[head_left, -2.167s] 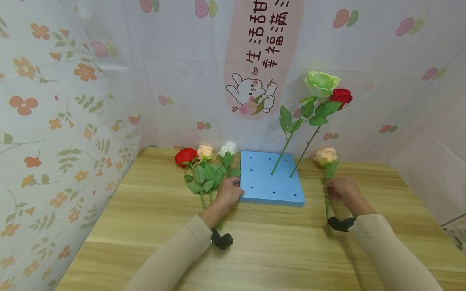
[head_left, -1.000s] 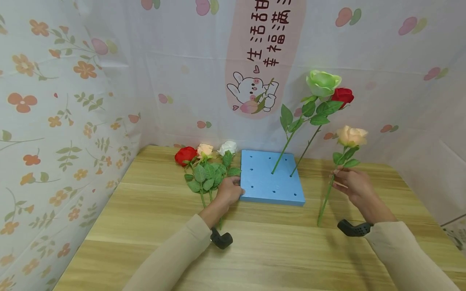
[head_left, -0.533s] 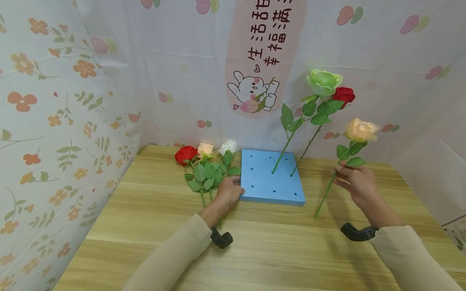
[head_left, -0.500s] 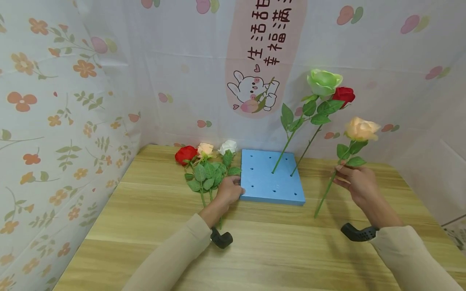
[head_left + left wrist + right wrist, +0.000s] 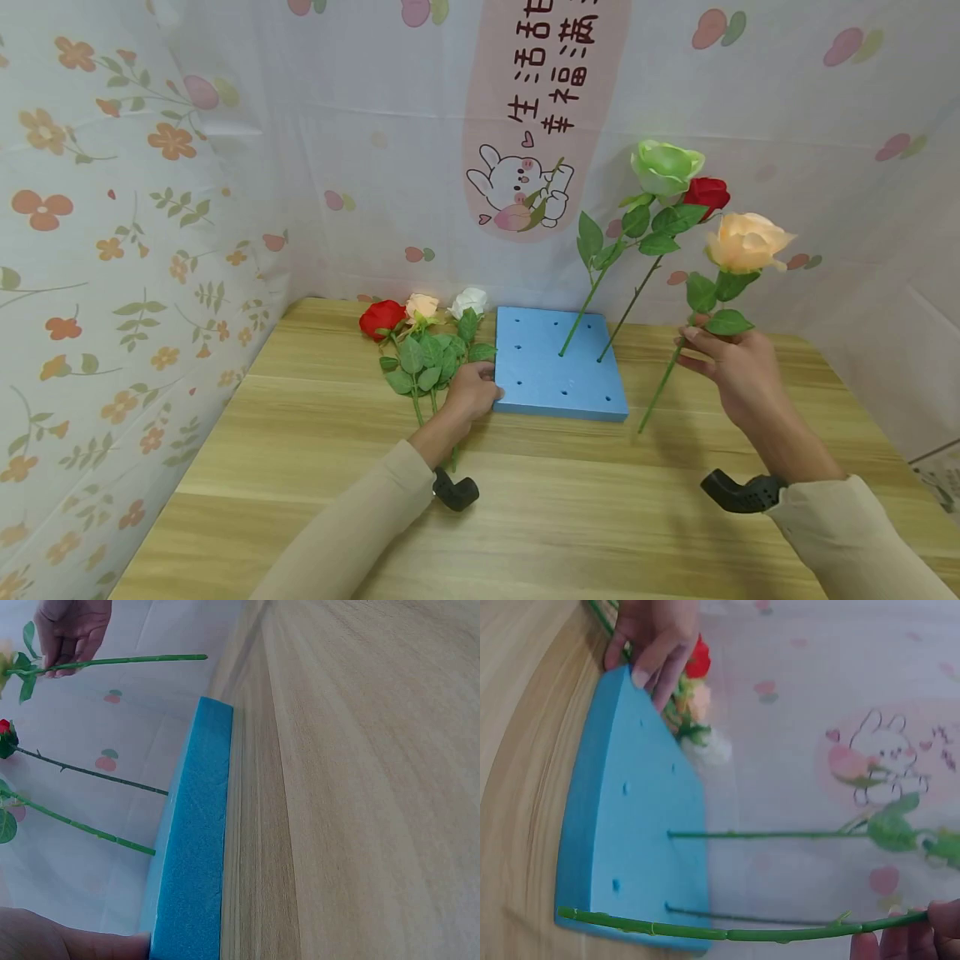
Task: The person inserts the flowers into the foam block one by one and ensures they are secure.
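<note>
My right hand (image 5: 738, 371) pinches the green stem of a peach rose (image 5: 748, 242) and holds it up off the table, bloom uppermost. In the right wrist view the bare lower stem (image 5: 727, 934) crosses in front of the board's near corner. My left hand (image 5: 471, 396) grips the left edge of a blue foam board (image 5: 540, 392), thumb at the near left corner. Several small holes dot the board. A green rose (image 5: 666, 169) and a red rose (image 5: 707, 196) stand in it, both leaning right.
Left of the board lie a red rose (image 5: 382, 320), a peach rose (image 5: 422, 307) and a white rose (image 5: 468, 302), their leaves overlapping beside my left hand. A patterned cloth (image 5: 360, 150) hangs behind the wooden table (image 5: 540, 508).
My right hand has lifted the peach rose from the table, and its stem end has swung left toward the board. My left hand has stayed at the board's edge.
</note>
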A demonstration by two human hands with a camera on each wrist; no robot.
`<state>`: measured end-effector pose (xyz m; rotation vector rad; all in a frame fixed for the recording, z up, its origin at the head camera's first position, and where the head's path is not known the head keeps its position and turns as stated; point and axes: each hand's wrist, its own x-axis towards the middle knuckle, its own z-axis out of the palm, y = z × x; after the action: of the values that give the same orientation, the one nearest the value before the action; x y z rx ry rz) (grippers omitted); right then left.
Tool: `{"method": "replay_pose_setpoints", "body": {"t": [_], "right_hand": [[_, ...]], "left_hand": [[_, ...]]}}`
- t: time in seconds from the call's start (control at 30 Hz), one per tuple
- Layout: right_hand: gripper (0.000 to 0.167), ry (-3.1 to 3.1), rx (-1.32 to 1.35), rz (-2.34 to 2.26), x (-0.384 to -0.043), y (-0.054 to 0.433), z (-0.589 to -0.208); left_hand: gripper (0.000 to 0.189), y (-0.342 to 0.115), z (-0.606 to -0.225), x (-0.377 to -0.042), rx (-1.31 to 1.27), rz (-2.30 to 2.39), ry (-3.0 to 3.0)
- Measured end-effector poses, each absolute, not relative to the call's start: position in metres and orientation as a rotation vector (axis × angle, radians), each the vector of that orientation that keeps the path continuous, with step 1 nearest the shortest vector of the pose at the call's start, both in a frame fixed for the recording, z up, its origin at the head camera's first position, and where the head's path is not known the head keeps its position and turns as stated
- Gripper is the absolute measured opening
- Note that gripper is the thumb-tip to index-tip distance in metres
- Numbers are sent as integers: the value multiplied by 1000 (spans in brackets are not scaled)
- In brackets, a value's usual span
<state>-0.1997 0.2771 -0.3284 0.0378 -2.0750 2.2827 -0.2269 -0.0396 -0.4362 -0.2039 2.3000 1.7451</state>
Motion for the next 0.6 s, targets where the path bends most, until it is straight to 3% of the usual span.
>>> {"method": "replay_pose_setpoints", "body": {"t": [0.6], "right_hand": [[15, -2053, 219, 2280, -199, 219, -297]], "left_hand": [[51, -40, -437, -227, -194, 1748, 2299]]}}
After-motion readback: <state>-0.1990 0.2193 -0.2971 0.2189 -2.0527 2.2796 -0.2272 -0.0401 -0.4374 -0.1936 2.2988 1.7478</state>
